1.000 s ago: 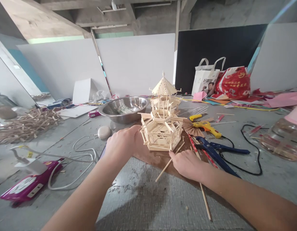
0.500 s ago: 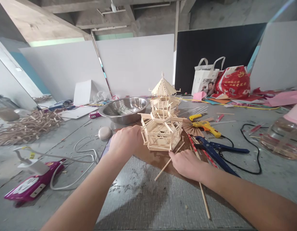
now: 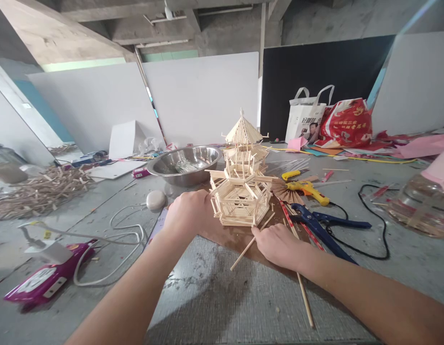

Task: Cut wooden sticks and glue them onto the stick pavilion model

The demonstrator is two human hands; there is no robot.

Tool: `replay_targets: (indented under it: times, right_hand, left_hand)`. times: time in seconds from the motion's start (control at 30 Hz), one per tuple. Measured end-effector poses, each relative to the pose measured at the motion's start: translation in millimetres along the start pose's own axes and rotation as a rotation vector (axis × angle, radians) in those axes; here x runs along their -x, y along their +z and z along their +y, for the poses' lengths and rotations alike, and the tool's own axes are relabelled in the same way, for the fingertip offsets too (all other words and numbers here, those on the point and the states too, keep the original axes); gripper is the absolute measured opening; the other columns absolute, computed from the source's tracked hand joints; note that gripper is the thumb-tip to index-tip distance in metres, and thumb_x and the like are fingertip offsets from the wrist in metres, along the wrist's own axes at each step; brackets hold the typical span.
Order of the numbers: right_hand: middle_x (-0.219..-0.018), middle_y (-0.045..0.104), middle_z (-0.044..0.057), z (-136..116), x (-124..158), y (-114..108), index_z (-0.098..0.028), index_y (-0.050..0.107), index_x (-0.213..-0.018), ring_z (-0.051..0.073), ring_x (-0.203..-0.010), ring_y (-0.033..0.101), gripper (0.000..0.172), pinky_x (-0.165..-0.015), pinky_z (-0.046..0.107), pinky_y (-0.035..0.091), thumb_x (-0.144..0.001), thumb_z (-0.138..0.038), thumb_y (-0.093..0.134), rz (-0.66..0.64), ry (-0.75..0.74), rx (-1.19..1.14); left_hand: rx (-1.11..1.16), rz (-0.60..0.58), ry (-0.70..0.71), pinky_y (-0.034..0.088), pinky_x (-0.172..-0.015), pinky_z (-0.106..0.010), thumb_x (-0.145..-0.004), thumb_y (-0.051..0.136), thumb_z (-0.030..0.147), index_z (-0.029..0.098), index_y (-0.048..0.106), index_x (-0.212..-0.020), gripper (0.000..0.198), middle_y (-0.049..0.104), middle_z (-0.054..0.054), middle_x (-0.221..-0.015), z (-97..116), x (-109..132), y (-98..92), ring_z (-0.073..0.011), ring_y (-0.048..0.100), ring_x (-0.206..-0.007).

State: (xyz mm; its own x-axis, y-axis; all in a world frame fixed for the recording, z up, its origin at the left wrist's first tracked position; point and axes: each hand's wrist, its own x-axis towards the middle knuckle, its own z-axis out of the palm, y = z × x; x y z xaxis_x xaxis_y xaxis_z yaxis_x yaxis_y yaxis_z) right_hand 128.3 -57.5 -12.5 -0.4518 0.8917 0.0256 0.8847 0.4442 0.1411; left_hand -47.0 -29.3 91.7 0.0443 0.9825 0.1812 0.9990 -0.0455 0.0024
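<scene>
A tiered pagoda model point(image 3: 241, 189) of pale wooden sticks stands upright on a brown board point(image 3: 225, 239) in front of me. My left hand point(image 3: 188, 213) is closed against its left side; its fingertips are hidden. At the front right corner of its base, my right hand point(image 3: 279, 244) has thumb and forefinger pressed on the lowest sticks, the other fingers curled under. One loose wooden stick point(image 3: 243, 256) lies slantwise beside the right fingertips. Under the right wrist passes a longer stick point(image 3: 305, 302).
Right of the model lie a blue cutter point(image 3: 315, 223), a yellow glue gun point(image 3: 310, 189) and a clear jug point(image 3: 419, 206). A steel basin point(image 3: 186, 165) stands behind left. On the left are a purple power strip point(image 3: 51, 275), a white cable point(image 3: 110, 275) and a heap of paper strips point(image 3: 38, 191).
Both hands keep their places at the model, which has not visibly moved. The whole view has shifted very slightly.
</scene>
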Motion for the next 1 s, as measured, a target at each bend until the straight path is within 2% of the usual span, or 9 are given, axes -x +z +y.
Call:
replay_targets:
  times: [0.37,0.47,0.57,0.63,0.7,0.83,0.9,1.0]
  right_hand:
    - [-0.068,0.066,0.011,0.2,-1.0,2.4,-0.013,0.054,-0.095,0.023,-0.063,0.064,0.031,-0.053,0.030,0.044,-0.071,-0.005,0.035,-0.001,0.009,-0.003]
    - [-0.067,0.066,0.011,0.5,-1.0,1.8,-0.012,0.053,-0.098,0.023,-0.063,0.064,0.033,-0.053,0.030,0.044,-0.071,-0.005,0.035,-0.002,0.003,0.003]
    - [-0.067,0.066,0.011,1.0,-1.1,1.6,-0.012,0.053,-0.099,0.023,-0.062,0.063,0.034,-0.052,0.029,0.044,-0.072,-0.005,0.034,0.005,-0.005,0.007]
    - [-0.067,0.066,0.012,1.2,-1.2,2.5,-0.012,0.053,-0.101,0.022,-0.063,0.063,0.035,-0.052,0.028,0.044,-0.072,-0.005,0.035,0.009,-0.005,0.005]
    - [-0.067,0.066,0.012,1.0,-1.2,4.0,-0.011,0.051,-0.106,0.022,-0.064,0.063,0.038,-0.053,0.028,0.043,-0.072,-0.005,0.036,0.007,-0.001,0.005]
    - [-0.068,0.065,0.012,0.5,-0.7,6.5,-0.010,0.048,-0.114,0.022,-0.065,0.063,0.041,-0.055,0.029,0.043,-0.074,-0.008,0.036,0.027,0.008,0.013]
    - [-0.070,0.065,0.013,0.8,-1.0,6.3,-0.010,0.047,-0.115,0.022,-0.067,0.063,0.042,-0.056,0.028,0.042,-0.075,-0.009,0.036,0.023,0.004,0.003]
    - [-0.071,0.066,0.013,1.5,-2.8,4.9,-0.011,0.049,-0.113,0.022,-0.067,0.063,0.042,-0.056,0.028,0.042,-0.073,-0.010,0.038,-0.032,0.011,-0.022]
  left_hand:
    - [-0.013,0.086,0.065,0.031,-0.052,-0.027,-0.080,0.027,0.031,0.020,0.060,-0.073,0.035,0.064,-0.007,-0.071,-5.4,-2.0,12.0,-0.0216,0.056,-0.064]
    - [-0.003,0.097,0.066,0.030,-0.051,-0.027,-0.078,0.030,0.029,0.020,0.061,-0.070,0.033,0.063,-0.007,-0.069,-10.3,-2.6,8.2,-0.0207,0.054,-0.061]
    - [0.069,0.161,0.009,0.028,-0.049,-0.026,-0.075,0.036,0.024,0.019,0.060,-0.063,0.028,0.058,-0.005,-0.058,-17.4,0.0,1.1,-0.0177,0.050,-0.055]
    - [0.258,0.234,-0.015,0.028,-0.047,-0.024,-0.074,0.040,0.028,0.019,0.061,-0.062,0.025,0.053,-0.002,-0.051,-18.5,5.3,-0.3,-0.0138,0.045,-0.049]
    - [0.574,0.236,-0.007,0.027,-0.045,-0.022,-0.072,0.047,0.033,0.018,0.061,-0.065,0.022,0.046,0.002,-0.046,-12.9,12.8,3.9,-0.0101,0.040,-0.043]
    - [1.292,-0.120,-0.007,0.019,-0.034,-0.019,-0.070,0.051,0.043,0.016,0.059,-0.070,0.029,0.040,0.005,-0.042,13.3,24.0,27.8,-0.0045,0.028,-0.032]
    - [1.496,-0.205,-0.079,0.013,-0.032,-0.018,-0.069,0.053,0.043,0.015,0.057,-0.072,0.029,0.041,0.006,-0.044,24.6,24.0,42.2,-0.0034,0.028,-0.029]
    - [1.669,-0.242,-0.180,0.012,-0.029,-0.017,-0.067,0.057,0.042,0.014,0.056,-0.074,0.029,0.042,0.007,-0.045,31.0,19.9,60.7,-0.0021,0.028,-0.027]
